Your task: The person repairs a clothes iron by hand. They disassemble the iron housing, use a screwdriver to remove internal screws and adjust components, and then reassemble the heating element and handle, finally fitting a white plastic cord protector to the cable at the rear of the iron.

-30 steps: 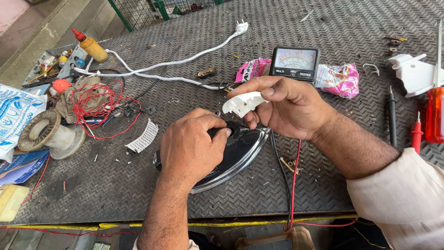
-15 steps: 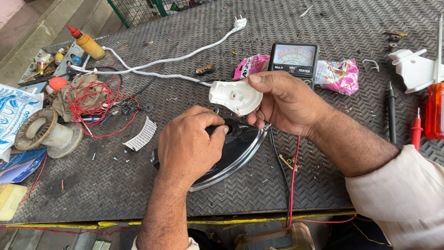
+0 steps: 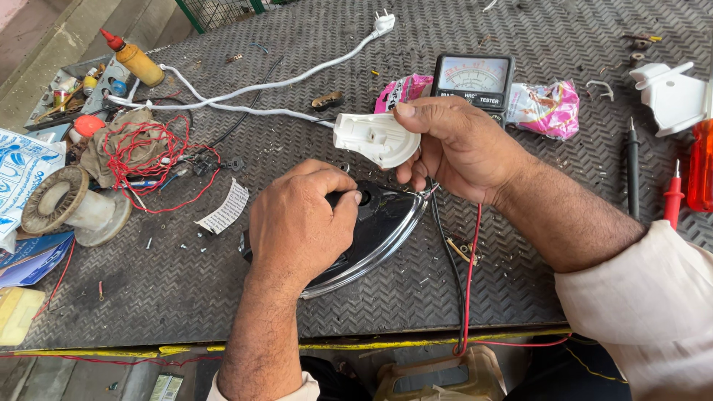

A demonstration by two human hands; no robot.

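A black clothes iron with a chrome soleplate edge [image 3: 375,241] lies on the dark metal checker-plate bench [image 3: 186,297]. My left hand [image 3: 301,226] presses down on top of its body, fingers curled over it. My right hand [image 3: 457,145] holds a white plastic back cover [image 3: 375,137] just above the iron's rear end, thumb on its upper edge. A white mains cord [image 3: 260,85] runs from that cover to a plug [image 3: 382,22] at the far edge. Behind my right hand stands an analog multimeter [image 3: 473,78]; its red lead [image 3: 468,275] trails off the front edge.
At left: a tangle of red wire [image 3: 152,160], a spool [image 3: 63,204], a yellow squeeze bottle [image 3: 134,59], a paper slip [image 3: 223,208]. At right: pink wrappers [image 3: 546,108], a white plastic part [image 3: 672,96], a black probe [image 3: 633,171], red screwdrivers [image 3: 687,182]. Small screws lie scattered.
My right hand has turned the white cover and lifted it slightly left, so its inner face shows now. My left hand has stayed on the iron.
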